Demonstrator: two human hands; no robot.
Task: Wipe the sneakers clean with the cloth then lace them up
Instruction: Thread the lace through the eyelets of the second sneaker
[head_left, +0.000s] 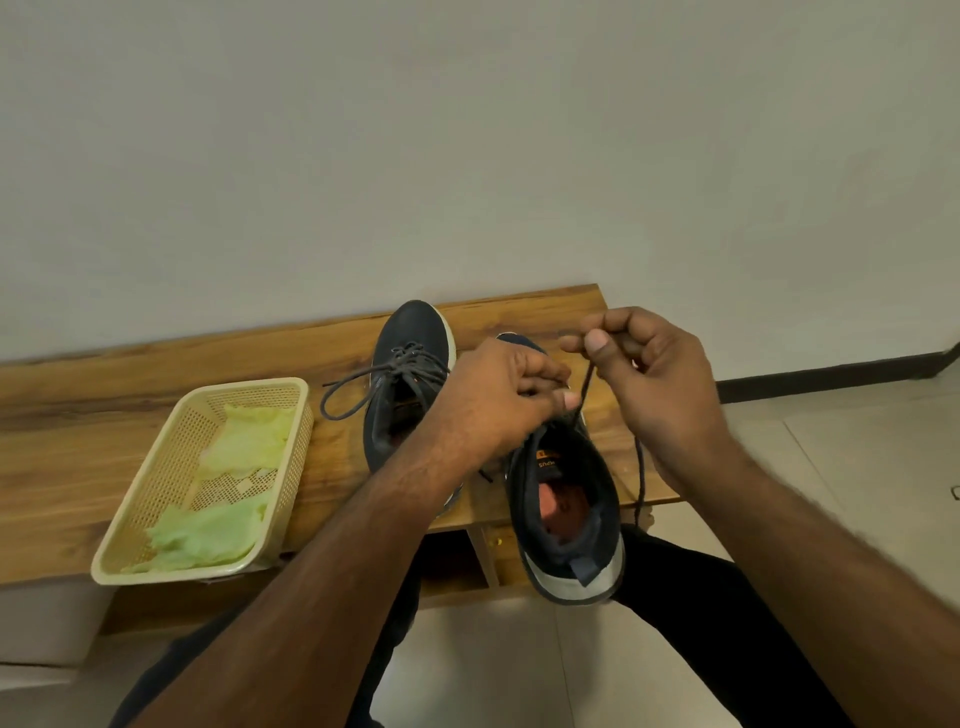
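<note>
While I watch through the head camera, my right hand (657, 384) pinches the dark lace (587, 387) of the near sneaker (566, 514), which overhangs the counter (156, 415) edge. My left hand (501, 397) curls its fingers around the lace at the shoe's tongue. The second sneaker (410, 384) sits just left, laced. The green cloth (218, 530) lies in a basket (156, 467) further left.

2 sneakers (410, 395), 1 basket (156, 499), 2 green cloths (244, 441), 2 hands (498, 395)
</note>
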